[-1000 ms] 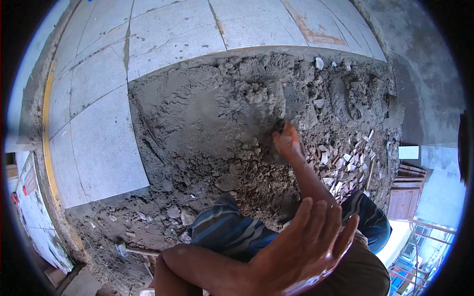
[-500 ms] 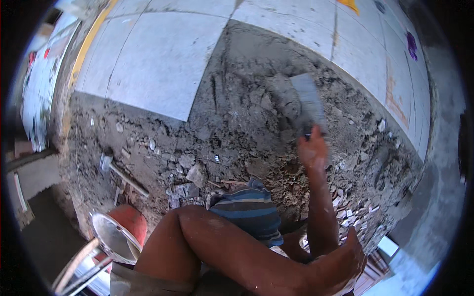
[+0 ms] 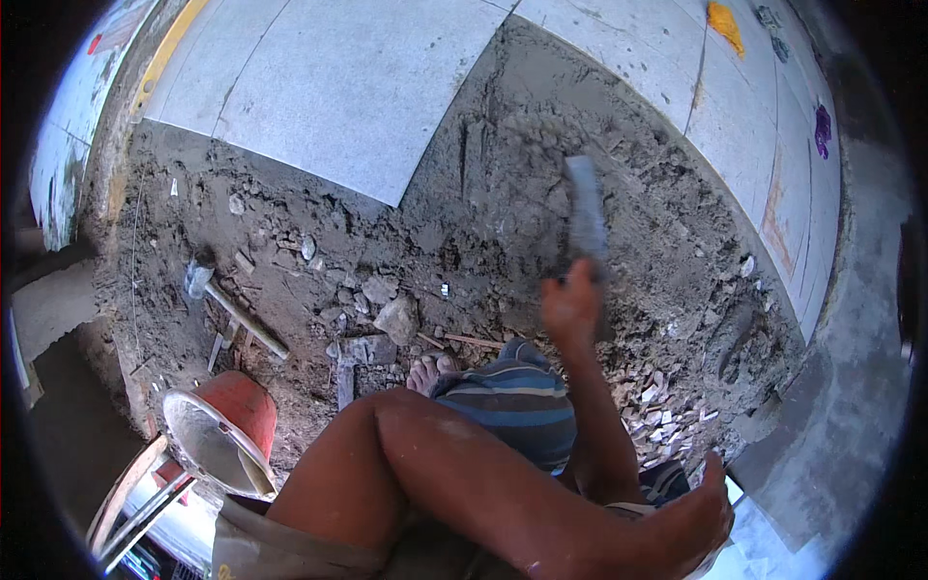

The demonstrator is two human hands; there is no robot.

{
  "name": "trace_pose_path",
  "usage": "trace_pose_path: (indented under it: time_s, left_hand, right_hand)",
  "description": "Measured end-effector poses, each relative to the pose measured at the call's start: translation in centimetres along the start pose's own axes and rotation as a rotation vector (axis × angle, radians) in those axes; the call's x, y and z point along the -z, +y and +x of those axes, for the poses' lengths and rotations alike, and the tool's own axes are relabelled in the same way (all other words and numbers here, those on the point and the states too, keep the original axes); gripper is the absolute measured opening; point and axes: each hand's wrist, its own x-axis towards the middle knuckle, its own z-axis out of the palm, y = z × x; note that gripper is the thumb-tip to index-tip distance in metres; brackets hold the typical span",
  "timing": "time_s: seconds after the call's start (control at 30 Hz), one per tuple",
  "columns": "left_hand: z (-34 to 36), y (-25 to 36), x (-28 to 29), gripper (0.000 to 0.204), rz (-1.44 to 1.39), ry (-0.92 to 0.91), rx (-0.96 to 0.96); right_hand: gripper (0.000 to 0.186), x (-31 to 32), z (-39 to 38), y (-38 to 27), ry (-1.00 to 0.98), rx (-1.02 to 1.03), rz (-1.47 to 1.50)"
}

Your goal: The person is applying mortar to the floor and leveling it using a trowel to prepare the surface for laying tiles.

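My right hand (image 3: 570, 307) is closed around the handle of a trowel, partly blurred. Its flat grey metal blade (image 3: 587, 213) points away from me over the rough, damp mortar bed (image 3: 522, 184). Across my body lies my bent left arm, and my left hand (image 3: 691, 517) hangs at the lower right, beside my right forearm. One digit stands apart, pointing up; the other fingers are partly hidden, and nothing shows in that hand. A striped cloth (image 3: 512, 406) covers my knee, with bare toes (image 3: 430, 370) beside it.
Large pale tiles (image 3: 319, 97) border the bed at the far left and along the right (image 3: 744, 145). A hammer (image 3: 232, 304), another hammer-like tool (image 3: 358, 353), stones (image 3: 396, 319) and a red bucket (image 3: 237, 411) lie left. Broken chips (image 3: 667, 416) are at right. A yellow cloth (image 3: 725, 27) lies far off.
My right hand and the trowel have moved left and slightly nearer to me. The view has shifted, bringing the toes into sight. My left arm keeps much the same bent pose.
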Motion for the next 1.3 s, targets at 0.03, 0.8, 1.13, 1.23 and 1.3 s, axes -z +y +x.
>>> trace_pose_path:
  time_s: [0.03,0.8,1.13,1.23,1.3]
  left_hand:
    - [-0.4,-0.2,0.2,0.035,-0.021,0.037,-0.022]
    - [3.8,1.7,-5.0,0.04,-0.025,-0.152,0.252]
    - [0.4,2.3,-2.0,0.041,0.171,-0.036,0.194]
    - [0.0,1.8,-1.3,0.042,0.181,-0.022,0.2]
    - [0.0,1.3,-1.3,0.041,0.165,-0.019,0.198]
  right_hand:
    - [0.052,0.0,-0.4,-0.8,0.006,0.032,-0.021]
    - [0.05,2.4,2.0,1.6,-0.076,0.407,-0.327]
    - [0.049,3.8,0.5,2.9,0.01,0.746,-0.209]
    - [0.049,2.1,2.6,-0.7,0.107,0.967,-0.396]
    - [0.051,2.4,6.3,-3.3,0.132,0.979,-0.483]
